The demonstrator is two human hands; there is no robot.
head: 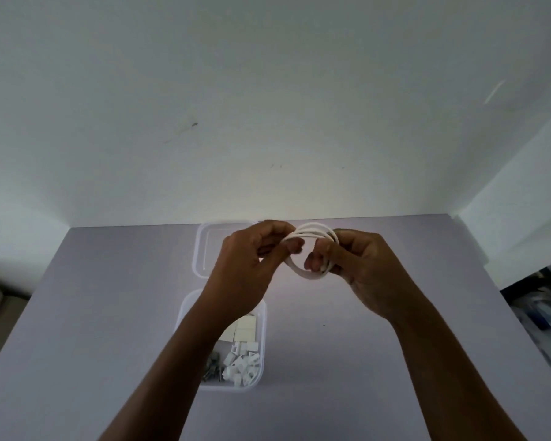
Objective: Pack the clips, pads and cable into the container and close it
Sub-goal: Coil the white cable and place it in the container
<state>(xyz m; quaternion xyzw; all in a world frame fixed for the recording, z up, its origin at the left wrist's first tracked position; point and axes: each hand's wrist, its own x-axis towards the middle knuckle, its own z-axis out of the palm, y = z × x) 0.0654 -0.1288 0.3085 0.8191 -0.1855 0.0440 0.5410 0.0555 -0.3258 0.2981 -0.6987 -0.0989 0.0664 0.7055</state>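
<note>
Nearest on the table (395, 361), the open container (261, 332) holds white clips (240, 366), grey nails (212, 369) and pads (244, 329), while beyond it both hands, left (248, 265) and right (360, 265), pinch the coiled cable (309, 246) in mid-air, the lid (204, 246) lying farthest back.

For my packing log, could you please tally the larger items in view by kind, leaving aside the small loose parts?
Clear plastic container, holding white clips, white pads and grey pieces too heaped to count: 1
Clear lid, lying on the table beyond it: 1
White coiled cable, held by the left hand and right hand: 1
Total: 3
</note>
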